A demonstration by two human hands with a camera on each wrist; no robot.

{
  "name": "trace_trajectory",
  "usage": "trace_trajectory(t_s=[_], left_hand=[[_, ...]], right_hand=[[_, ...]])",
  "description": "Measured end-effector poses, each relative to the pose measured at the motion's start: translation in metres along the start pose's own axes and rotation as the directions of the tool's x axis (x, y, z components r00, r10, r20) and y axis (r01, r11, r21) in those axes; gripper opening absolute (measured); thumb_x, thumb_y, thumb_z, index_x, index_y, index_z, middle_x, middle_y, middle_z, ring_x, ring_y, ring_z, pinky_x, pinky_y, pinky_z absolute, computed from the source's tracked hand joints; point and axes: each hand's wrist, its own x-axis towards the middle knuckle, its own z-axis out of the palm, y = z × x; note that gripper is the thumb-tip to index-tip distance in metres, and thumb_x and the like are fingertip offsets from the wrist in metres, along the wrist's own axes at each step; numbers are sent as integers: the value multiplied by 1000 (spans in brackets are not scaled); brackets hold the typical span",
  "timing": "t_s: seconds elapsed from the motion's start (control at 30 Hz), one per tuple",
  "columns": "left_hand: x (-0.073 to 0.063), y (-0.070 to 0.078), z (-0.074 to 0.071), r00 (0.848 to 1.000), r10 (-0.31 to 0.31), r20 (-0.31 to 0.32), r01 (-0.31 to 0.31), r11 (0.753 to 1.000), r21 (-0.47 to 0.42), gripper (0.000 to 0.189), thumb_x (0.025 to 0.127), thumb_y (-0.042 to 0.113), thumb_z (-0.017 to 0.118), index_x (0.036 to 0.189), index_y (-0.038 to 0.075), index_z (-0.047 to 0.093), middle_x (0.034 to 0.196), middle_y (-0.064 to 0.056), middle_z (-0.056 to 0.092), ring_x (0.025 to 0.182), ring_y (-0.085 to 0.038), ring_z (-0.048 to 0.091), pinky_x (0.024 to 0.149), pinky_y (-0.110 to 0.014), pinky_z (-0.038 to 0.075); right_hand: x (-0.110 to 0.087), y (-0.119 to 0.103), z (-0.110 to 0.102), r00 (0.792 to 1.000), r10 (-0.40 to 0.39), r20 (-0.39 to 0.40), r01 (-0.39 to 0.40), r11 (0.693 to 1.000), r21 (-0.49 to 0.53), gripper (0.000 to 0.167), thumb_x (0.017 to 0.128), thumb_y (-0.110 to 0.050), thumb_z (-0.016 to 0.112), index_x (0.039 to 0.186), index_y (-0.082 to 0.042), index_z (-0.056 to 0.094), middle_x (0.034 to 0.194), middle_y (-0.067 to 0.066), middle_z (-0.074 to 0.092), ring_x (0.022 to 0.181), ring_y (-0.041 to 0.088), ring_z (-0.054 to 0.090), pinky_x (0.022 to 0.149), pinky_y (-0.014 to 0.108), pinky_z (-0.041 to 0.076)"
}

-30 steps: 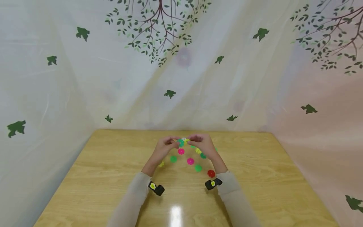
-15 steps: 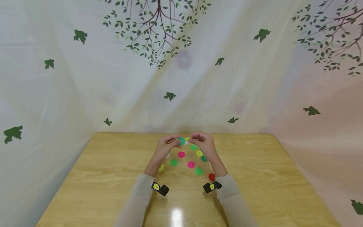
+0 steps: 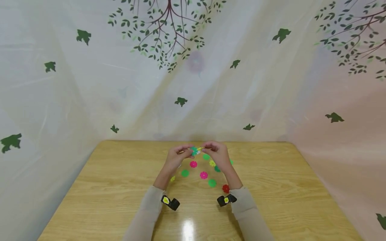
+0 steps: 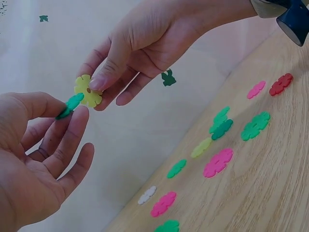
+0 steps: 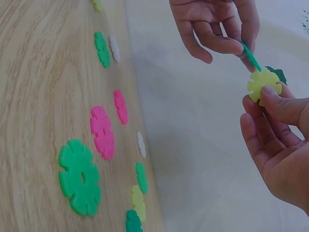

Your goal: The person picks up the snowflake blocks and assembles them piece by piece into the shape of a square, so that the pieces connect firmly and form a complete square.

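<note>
My left hand (image 3: 177, 157) pinches a green flower-shaped interlocking disc (image 4: 71, 106) between thumb and fingers. In my right hand (image 3: 217, 154), thumb and fingertips pinch a yellow flower-shaped disc (image 5: 264, 86). Both hands are raised above the table. The two discs meet at their notched rims, set at an angle to each other; whether the slots are engaged I cannot tell. Below lie loose discs of the same kind, among them a pink disc (image 4: 218, 163), a green disc (image 5: 80, 178) and a red disc (image 3: 226, 188).
The wooden table (image 3: 120, 201) carries several more discs, such as a white disc (image 5: 141, 144) and a dark green disc (image 4: 222, 129). Behind the table's far edge hangs a pale curtain (image 3: 135, 100) printed with leaves and birds.
The yellow disc has tilted in my right hand and now looks nearly edge-on from the head. Both hands stay close together in almost the same place. The head view has shifted slightly.
</note>
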Motion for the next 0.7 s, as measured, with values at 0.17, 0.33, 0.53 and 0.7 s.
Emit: trace_trajectory(t_s=[0.17,0.33,0.53,0.7], left_hand=[[-1,1,1,1000,9,-11,-9,1000,-12,28,98,1,63,123,-12,65,83,1,64,75,-15,72,90,-41,62],[-2,1,3,999,30,-16,-30,999,-14,31,97,0,64,124,-16,62,85,2,63,75,-10,71,91,-46,61],[-1,0,0,999,43,-11,-43,999,-3,29,97,1,66,122,-13,65,82,3,66,74,-8,71,84,-32,62],[-3,2,1,999,38,-2,-38,999,-2,28,97,2,66,122,-12,67,80,5,69,75,-10,72,88,-41,61]], right_hand=[[-1,-1,1,1000,-16,1,16,1000,-15,10,91,7,70,100,11,72,101,30,71,84,4,68,76,20,59],[1,9,2,1000,-17,12,17,1000,-2,10,90,8,70,99,13,72,101,31,71,83,4,69,76,20,59],[7,28,2,999,-40,10,40,999,26,12,90,5,73,99,11,73,102,32,71,81,4,70,75,21,60],[5,30,4,996,-85,-32,85,996,12,6,88,3,75,93,7,75,94,29,72,76,5,69,71,22,60]])
